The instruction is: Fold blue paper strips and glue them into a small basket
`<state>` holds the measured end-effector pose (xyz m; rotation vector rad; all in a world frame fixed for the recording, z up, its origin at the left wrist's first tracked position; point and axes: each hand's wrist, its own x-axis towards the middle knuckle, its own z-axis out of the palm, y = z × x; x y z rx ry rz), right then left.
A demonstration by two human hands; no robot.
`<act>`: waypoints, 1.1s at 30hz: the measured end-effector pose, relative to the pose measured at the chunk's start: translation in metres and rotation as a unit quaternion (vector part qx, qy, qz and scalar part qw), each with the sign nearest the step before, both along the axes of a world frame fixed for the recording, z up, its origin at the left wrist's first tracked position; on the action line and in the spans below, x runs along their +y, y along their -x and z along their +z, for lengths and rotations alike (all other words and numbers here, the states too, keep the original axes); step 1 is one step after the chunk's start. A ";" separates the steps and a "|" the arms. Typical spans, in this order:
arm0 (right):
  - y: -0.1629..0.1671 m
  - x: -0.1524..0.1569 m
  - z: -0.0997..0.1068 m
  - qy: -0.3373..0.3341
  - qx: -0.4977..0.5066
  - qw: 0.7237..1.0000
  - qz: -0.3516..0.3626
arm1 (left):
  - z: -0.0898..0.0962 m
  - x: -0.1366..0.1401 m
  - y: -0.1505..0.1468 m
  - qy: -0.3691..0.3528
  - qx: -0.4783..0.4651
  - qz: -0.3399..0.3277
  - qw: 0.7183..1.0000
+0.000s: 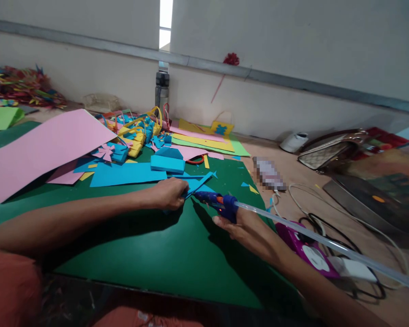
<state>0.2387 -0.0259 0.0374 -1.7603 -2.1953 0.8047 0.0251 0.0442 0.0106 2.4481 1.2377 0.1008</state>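
Paper strip (201,183) is pinched in my left hand (172,193), so I should steady the glue gun (228,207) my right hand (242,225) grips.

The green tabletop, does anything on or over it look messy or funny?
Yes. Yellow and blue paper scraps lie scattered near its right edge, which looks untidy. The clear stick in the blue glue gun, held by the right hand, looks odd because it runs so long, right out of the picture.

Glue gun (229,208) right of strip (201,184) (perhaps touching).
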 end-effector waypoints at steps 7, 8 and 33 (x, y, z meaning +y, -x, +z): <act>0.005 0.011 0.000 0.054 -0.051 0.997 0.010 | -0.003 0.002 0.001 -0.007 -0.018 -0.005 1.000; 0.005 0.013 0.000 0.056 -0.056 0.997 0.011 | -0.003 0.002 0.001 -0.006 -0.021 -0.006 1.000; 0.001 0.026 0.001 0.069 0.002 0.998 0.002 | -0.002 0.038 -0.002 -0.141 -0.014 -0.071 0.987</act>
